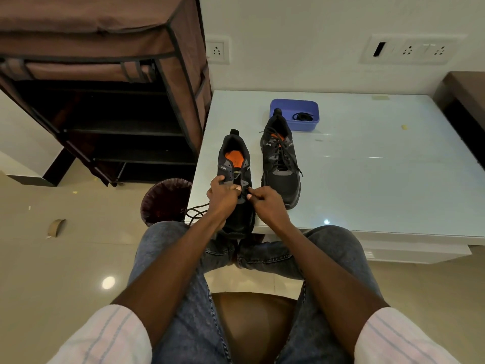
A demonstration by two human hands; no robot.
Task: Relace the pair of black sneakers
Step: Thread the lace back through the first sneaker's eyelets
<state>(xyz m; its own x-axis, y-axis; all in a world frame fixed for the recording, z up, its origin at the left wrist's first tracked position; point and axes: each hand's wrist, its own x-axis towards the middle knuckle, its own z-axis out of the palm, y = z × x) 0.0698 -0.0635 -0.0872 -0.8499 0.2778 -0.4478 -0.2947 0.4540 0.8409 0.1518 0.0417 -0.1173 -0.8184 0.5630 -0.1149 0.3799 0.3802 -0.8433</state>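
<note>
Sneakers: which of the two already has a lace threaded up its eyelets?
The right sneaker, nearer the blue tray. The left sneaker, under both hands, shows bare upper eyelets.

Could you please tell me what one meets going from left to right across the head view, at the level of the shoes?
Brown fabric shoe rack → dark waste bin → unlaced black sneaker, held by both hands → laced black sneaker → bare white tabletop.
</note>
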